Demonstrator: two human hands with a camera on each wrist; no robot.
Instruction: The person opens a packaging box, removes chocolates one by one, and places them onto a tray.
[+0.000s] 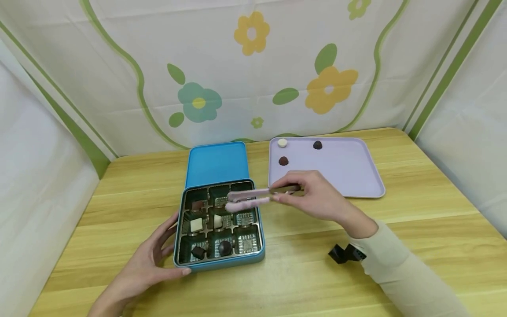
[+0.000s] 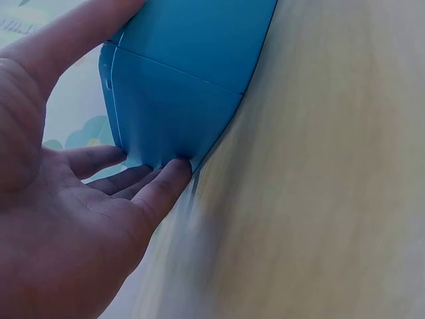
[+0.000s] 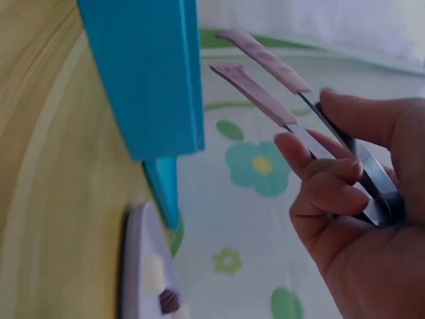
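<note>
A blue tin (image 1: 222, 264) with a dark insert of square compartments holds several chocolates. White chocolates (image 1: 196, 225) lie in the left and centre compartments of the middle row. Dark chocolates (image 1: 225, 248) sit in the left and middle front compartments, and a brown chocolate (image 1: 197, 205) at back left. My left hand (image 1: 148, 257) holds the tin's front left corner, fingers on its side and thumb on the front. In my right hand (image 1: 317, 196) are metal tongs (image 3: 279, 109) with pink tips, held over the tin. The tips stand apart, nothing visible between them.
The blue lid (image 1: 218, 164) lies behind the tin. On the lilac tray (image 1: 340, 169) at back right are a white chocolate (image 1: 282, 143), a reddish-brown chocolate (image 1: 283, 161) and a dark chocolate (image 1: 317, 145). A flowered curtain (image 1: 253, 79) borders the wooden table (image 1: 301, 277) behind.
</note>
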